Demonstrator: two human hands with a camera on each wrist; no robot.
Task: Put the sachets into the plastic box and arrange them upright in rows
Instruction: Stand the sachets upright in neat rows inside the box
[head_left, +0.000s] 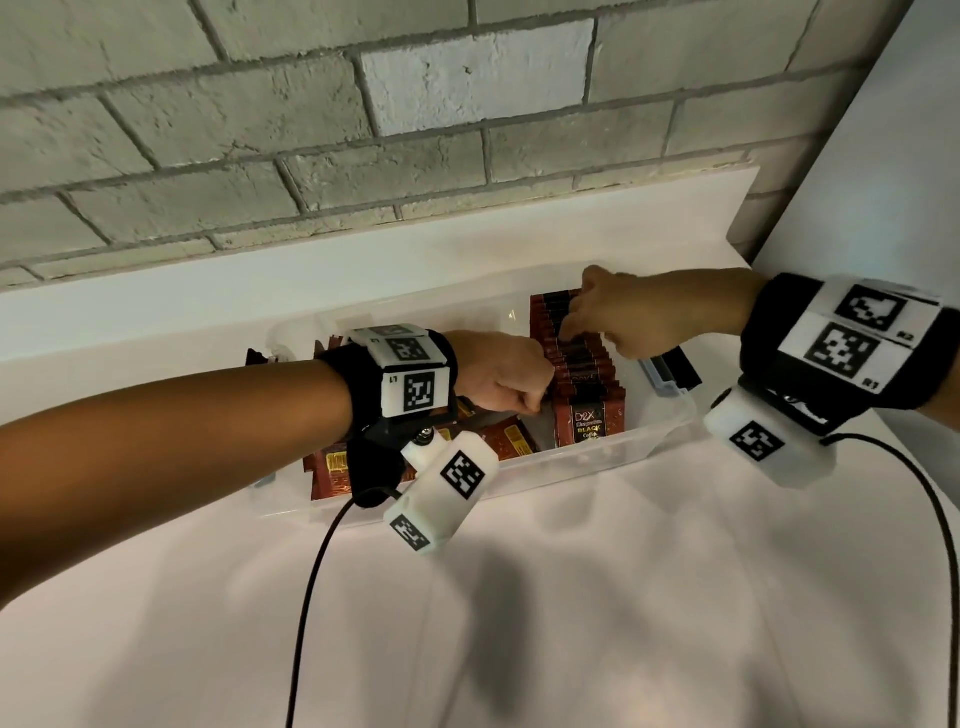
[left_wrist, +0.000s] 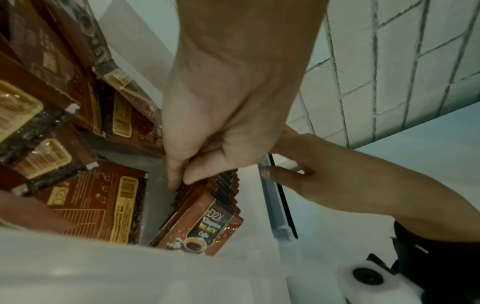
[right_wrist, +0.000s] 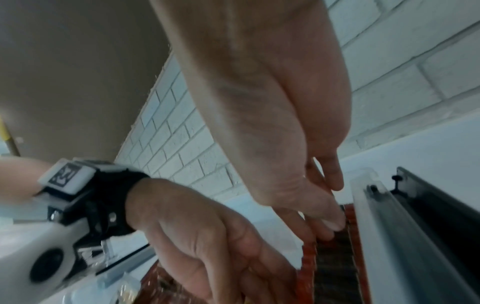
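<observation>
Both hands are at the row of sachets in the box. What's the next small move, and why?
Probably the left hand should pick up one of the loose sachets lying flat in the box and stand it at the near end of the row; the right hand rests on its tops.

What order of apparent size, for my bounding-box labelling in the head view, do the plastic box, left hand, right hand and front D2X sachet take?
1. plastic box
2 and 3. left hand and right hand: they look alike, so I do not rank them
4. front D2X sachet
</observation>
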